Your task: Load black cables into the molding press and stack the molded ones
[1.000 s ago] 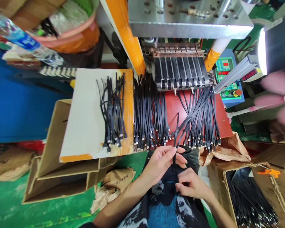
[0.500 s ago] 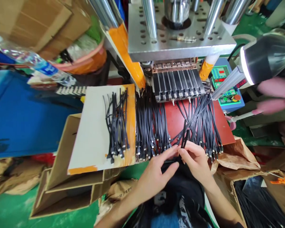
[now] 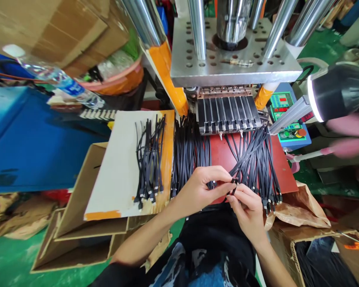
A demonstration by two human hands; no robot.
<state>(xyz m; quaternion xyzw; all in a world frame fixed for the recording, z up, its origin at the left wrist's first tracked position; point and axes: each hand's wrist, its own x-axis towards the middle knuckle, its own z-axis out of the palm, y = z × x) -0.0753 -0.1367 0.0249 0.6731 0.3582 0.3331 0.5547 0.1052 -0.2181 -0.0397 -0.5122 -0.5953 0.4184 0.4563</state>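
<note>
Both hands meet over the front edge of the red board point(image 3: 219, 153). My left hand point(image 3: 208, 186) pinches the upper end of a short black cable point(image 3: 233, 186) between thumb and fingers. My right hand point(image 3: 247, 203) is closed on the same cable just below and to the right. Much of the cable is hidden by the fingers. One pile of black cables point(image 3: 259, 163) lies on the board behind my right hand; another cable pile point(image 3: 188, 151) lies left of it, partly behind my left hand. A smaller cable bundle point(image 3: 151, 159) rests on the white board point(image 3: 113, 171).
A metal press point(image 3: 236, 71) with a slotted black fixture point(image 3: 229, 113) stands behind the hands. To the right are a lamp point(image 3: 338, 93), a control box point(image 3: 287, 115) and a pink fan point(image 3: 356, 135). Cardboard boxes point(image 3: 77, 235) stand low at the left.
My left hand has moved up and right and now pinches the cable's upper end, where it was spread before. The cable ends no longer stick up above the hands. The view has shifted slightly.
</note>
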